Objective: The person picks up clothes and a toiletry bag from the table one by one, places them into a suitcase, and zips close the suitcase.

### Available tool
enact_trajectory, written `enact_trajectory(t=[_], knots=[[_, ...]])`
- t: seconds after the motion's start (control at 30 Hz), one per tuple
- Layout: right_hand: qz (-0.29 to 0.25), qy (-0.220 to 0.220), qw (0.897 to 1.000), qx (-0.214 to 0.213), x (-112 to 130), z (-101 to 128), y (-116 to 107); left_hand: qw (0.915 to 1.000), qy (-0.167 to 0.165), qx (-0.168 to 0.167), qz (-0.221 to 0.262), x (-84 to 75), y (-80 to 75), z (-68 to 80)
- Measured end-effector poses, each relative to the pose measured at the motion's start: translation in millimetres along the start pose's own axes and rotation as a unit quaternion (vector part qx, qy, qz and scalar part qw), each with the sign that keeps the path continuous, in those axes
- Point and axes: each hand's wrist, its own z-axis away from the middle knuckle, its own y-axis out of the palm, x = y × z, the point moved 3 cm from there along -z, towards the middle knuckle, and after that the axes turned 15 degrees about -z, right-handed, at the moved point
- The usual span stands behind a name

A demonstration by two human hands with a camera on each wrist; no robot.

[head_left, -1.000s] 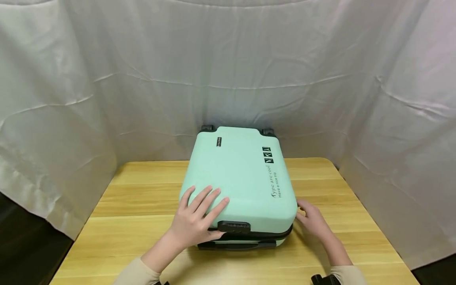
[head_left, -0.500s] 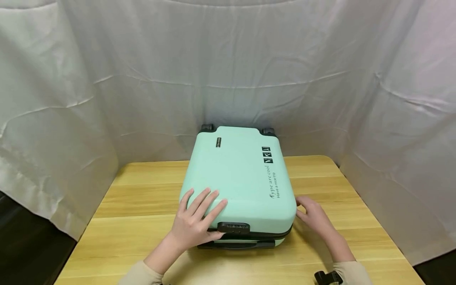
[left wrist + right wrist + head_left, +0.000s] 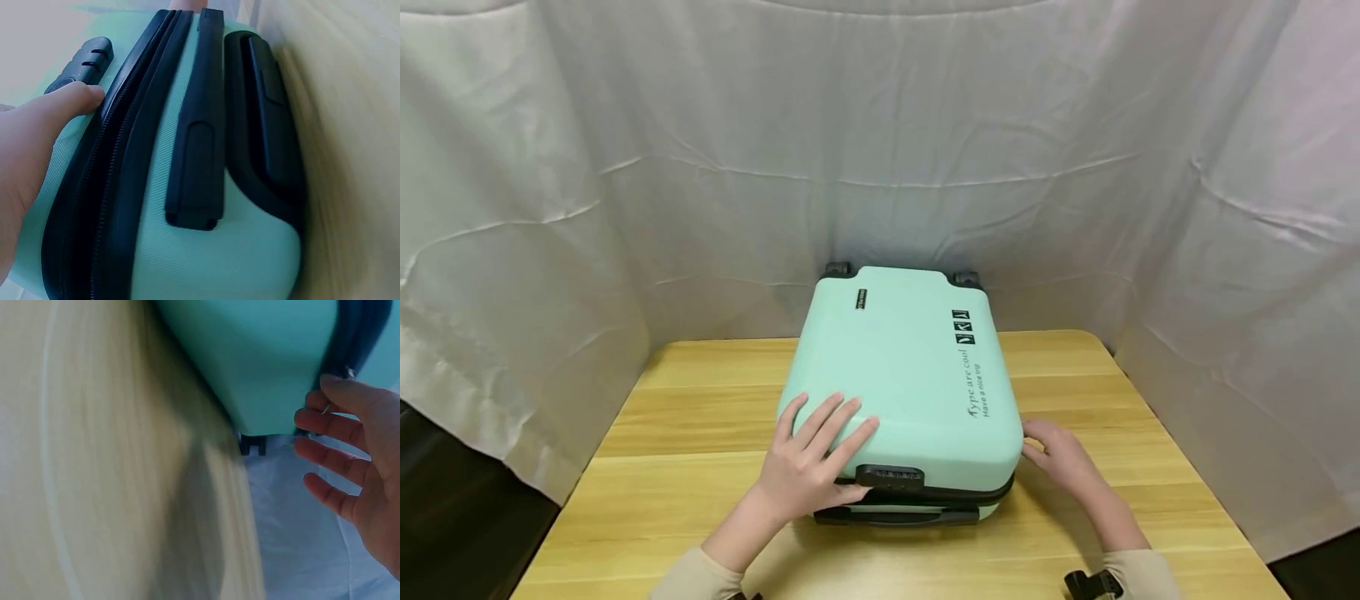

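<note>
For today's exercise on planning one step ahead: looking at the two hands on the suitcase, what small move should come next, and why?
Probably the right hand should pinch the zipper pull and draw it along the zipper. Its fingertips sit at the suitcase corner by the pull, while the left hand lies flat on the lid, steadying it.

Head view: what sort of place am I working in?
Likely a makeshift recording booth: a white sheet curtains three sides of a wooden table, where a mint suitcase lies flat.
</note>
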Motion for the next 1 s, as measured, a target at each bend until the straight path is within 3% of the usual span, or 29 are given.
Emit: enact_trajectory(t=[0.3,0.6,0.87,1.0], knots=[[0.038,-0.065,0.997,-0.025,-0.2,7.0,-14.8,1.0,0.007,0.004,-0.004,3.8,-0.9,-2.2],[0.025,-0.009,1.0,0.008,-5.2,3.8,-7.5,0.9999,0.001,-0.004,-0.01,-0.4,-1.6,-3.1],[-0.014,-0.028,0.999,0.028,-0.1,-3.5,1.4,1.0,-0.004,0.002,-0.007,-1.5,-2.1,-0.9],[-0.039,-0.015,0.998,0.048,2.7,-2.6,1.1,0.9999,-0.008,0.003,-0.006,-1.8,-1.7,0.4]])
